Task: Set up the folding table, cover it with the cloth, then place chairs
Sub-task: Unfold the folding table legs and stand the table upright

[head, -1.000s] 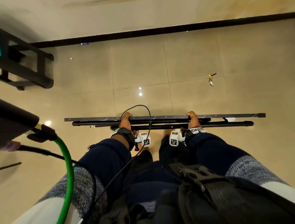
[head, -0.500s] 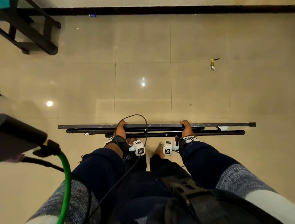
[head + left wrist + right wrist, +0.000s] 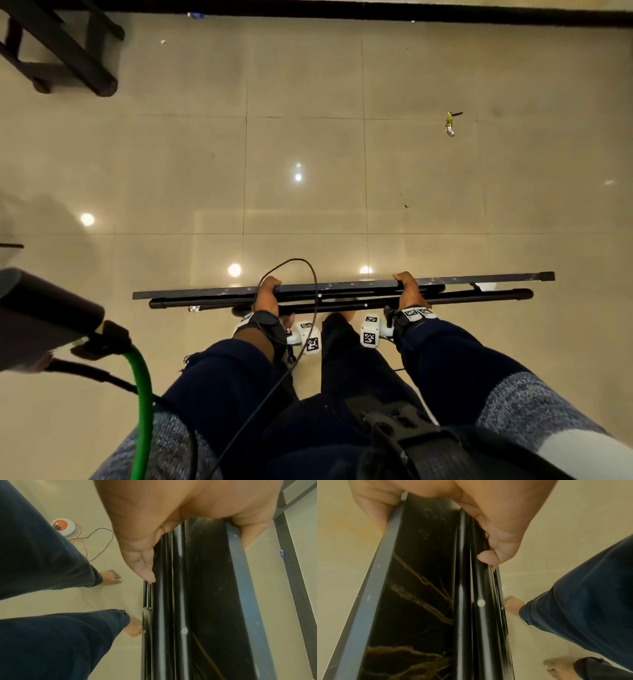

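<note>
I carry the folded table (image 3: 342, 289) on edge in front of my legs, its long side running left to right above the floor. Black tube legs (image 3: 178, 588) lie folded against the dark marbled underside (image 3: 419, 574). My left hand (image 3: 267, 296) grips the top edge left of centre, fingers over the far side and thumb on the tubes (image 3: 147, 573). My right hand (image 3: 409, 291) grips the same edge right of centre, thumb (image 3: 488, 558) pressed on a tube. No cloth or chair for the task shows clearly.
Beige tiled floor (image 3: 308, 154) stretches ahead to a dark skirting board (image 3: 376, 13). Dark wooden furniture (image 3: 61, 51) stands at the far left. A small yellow scrap (image 3: 450, 123) lies far right. An orange and white power strip (image 3: 64, 526) with cable lies behind my bare feet.
I have walked forward with the table; the wall and the dark furniture have come closer. Both hands keep the same grip.
</note>
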Demonstrator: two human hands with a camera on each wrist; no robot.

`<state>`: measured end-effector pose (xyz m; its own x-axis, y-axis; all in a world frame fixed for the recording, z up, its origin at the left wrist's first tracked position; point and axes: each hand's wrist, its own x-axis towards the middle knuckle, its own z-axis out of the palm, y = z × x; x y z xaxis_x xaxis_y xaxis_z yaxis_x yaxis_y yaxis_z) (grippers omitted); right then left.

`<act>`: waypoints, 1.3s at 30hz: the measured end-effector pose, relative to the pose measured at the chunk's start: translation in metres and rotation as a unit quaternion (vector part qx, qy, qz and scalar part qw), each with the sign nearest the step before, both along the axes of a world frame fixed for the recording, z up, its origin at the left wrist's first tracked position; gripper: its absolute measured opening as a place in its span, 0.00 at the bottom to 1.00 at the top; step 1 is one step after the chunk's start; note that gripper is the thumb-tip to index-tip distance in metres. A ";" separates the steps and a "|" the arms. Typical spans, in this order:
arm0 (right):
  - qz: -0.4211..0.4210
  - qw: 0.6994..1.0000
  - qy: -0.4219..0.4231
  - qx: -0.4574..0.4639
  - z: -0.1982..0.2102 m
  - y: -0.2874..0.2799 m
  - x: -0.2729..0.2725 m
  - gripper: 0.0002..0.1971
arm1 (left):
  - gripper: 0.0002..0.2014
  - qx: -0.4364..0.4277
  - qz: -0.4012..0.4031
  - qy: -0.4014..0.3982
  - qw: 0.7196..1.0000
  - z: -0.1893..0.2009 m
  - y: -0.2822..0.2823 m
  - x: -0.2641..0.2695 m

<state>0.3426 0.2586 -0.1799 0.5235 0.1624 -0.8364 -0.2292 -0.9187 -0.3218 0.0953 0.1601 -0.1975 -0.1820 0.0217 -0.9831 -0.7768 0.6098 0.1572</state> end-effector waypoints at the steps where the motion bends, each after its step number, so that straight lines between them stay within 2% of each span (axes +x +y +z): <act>1: -0.006 1.000 -0.002 0.007 -0.002 -0.008 -0.002 0.57 | 0.28 -0.003 -0.006 0.001 1.000 -0.006 -0.010 -0.002; 3: -0.013 1.000 -0.013 0.022 -0.009 -0.028 -0.011 0.54 | 0.33 0.007 -0.001 -0.009 1.000 -0.013 -0.030 -0.010; 6: -0.027 0.998 -0.026 0.041 -0.016 -0.052 -0.021 0.52 | 0.31 0.015 -0.002 -0.010 1.000 -0.010 -0.051 -0.019; 9: -0.044 0.998 -0.015 0.047 -0.026 -0.068 -0.021 0.52 | 0.42 0.017 -0.019 -0.012 1.000 -0.015 -0.067 -0.022; 10: -0.051 0.998 -0.008 0.046 -0.029 -0.071 -0.020 0.53 | 0.43 0.018 -0.014 -0.008 1.000 -0.020 -0.069 -0.020; 13: -0.059 0.997 0.005 0.049 -0.041 -0.075 -0.009 0.53 | 0.37 0.015 0.022 -0.005 1.000 -0.030 -0.068 -0.009; 15: -0.060 0.997 0.008 0.041 -0.053 -0.076 0.003 0.52 | 0.38 0.009 0.035 0.002 0.999 -0.042 -0.065 0.003; 23: -0.053 0.998 0.036 0.025 -0.110 -0.061 0.066 0.52 | 0.22 0.025 0.022 0.025 0.999 -0.088 -0.035 0.057; 29: -0.037 0.998 0.044 0.020 -0.132 -0.040 0.103 0.54 | 0.19 0.028 -0.004 0.036 0.999 -0.093 -0.013 0.090; 34: -0.033 0.999 0.017 0.035 -0.127 -0.008 0.114 0.54 | 0.30 0.028 -0.018 0.023 0.999 -0.096 0.005 0.105; 39: -0.008 0.999 0.026 0.047 -0.117 0.021 0.115 0.54 | 0.37 0.043 -0.029 0.009 0.999 -0.103 0.018 0.110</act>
<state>0.4577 0.2800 -0.2967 0.4823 0.2336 -0.8443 -0.2616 -0.8814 -0.3933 0.2053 0.1777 -0.3003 -0.1948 0.1169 -0.9738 -0.7367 0.6380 0.2240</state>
